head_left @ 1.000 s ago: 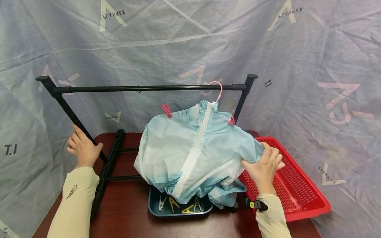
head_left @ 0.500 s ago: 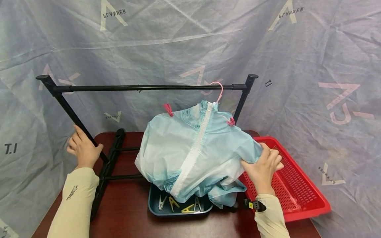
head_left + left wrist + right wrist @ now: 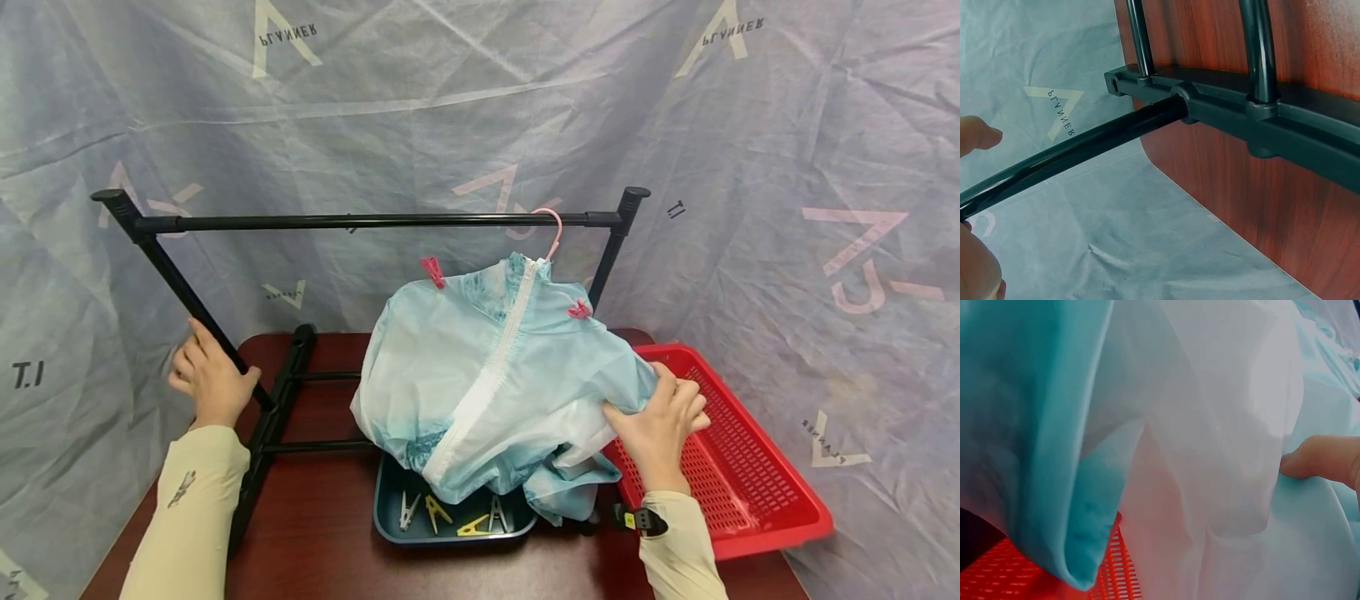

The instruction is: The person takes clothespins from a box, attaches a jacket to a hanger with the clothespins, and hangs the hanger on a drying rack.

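A light blue and white zip-up jacket (image 3: pixel 450 358) hangs on a pink hanger (image 3: pixel 555 229) from the bar of a black clothes rack (image 3: pixel 360 222). One pink clothespin (image 3: pixel 432 272) sits on its left shoulder side, another pink clothespin (image 3: pixel 580 310) on the right. My right hand (image 3: pixel 658 425) pinches the jacket's sleeve at the right, thumb in front; the right wrist view shows the thumb (image 3: pixel 1322 456) pressed to the cloth. My left hand (image 3: pixel 213 375) holds the rack's slanted left post (image 3: pixel 1079 150), which passes between thumb and fingers.
A red perforated basket (image 3: pixel 813 521) stands at the right, partly behind my right hand. Beneath the jacket, a dark blue tray (image 3: pixel 450 542) contains several yellow and white clothespins. The rack's base (image 3: pixel 273 425) rests on the dark red table (image 3: pixel 315 517). A grey curtain hangs behind.
The jacket's left side has swung to the right, its left clothespin with it, and the hanger hook has slid slightly right. My right hand has shifted a little left; the left hand stays on the post.
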Demonstrator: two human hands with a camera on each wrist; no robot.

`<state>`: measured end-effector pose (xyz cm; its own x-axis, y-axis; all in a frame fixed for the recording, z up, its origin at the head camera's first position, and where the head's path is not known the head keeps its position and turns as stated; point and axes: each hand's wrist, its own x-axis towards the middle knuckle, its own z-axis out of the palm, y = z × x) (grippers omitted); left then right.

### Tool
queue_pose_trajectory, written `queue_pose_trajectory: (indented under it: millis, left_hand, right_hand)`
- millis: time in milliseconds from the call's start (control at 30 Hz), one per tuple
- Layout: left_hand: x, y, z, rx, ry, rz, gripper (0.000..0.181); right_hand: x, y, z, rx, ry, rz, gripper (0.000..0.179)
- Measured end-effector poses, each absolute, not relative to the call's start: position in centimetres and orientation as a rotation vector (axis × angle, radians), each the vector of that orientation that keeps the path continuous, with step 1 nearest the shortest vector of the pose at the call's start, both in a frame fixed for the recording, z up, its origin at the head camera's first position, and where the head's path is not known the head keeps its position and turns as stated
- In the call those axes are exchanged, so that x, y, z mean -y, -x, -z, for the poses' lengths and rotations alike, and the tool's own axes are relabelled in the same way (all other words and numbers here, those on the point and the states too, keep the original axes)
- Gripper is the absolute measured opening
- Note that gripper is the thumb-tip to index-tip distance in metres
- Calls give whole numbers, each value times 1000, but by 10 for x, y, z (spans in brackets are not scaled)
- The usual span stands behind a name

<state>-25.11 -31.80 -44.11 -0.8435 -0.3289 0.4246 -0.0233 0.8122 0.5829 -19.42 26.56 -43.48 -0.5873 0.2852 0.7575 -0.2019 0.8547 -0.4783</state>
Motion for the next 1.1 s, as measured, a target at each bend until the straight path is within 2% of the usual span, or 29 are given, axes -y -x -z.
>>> queue_pose_trajectory:
  millis: [467,1100]
  left_hand:
    - [315,245,443,2528,-228,794,113]
    - [310,236,452,2609,-210,749,110]
  right_hand:
    - [-260,191,438,2192,129,-687,93]
    - [-257,185,443,2242,82,-676,100]
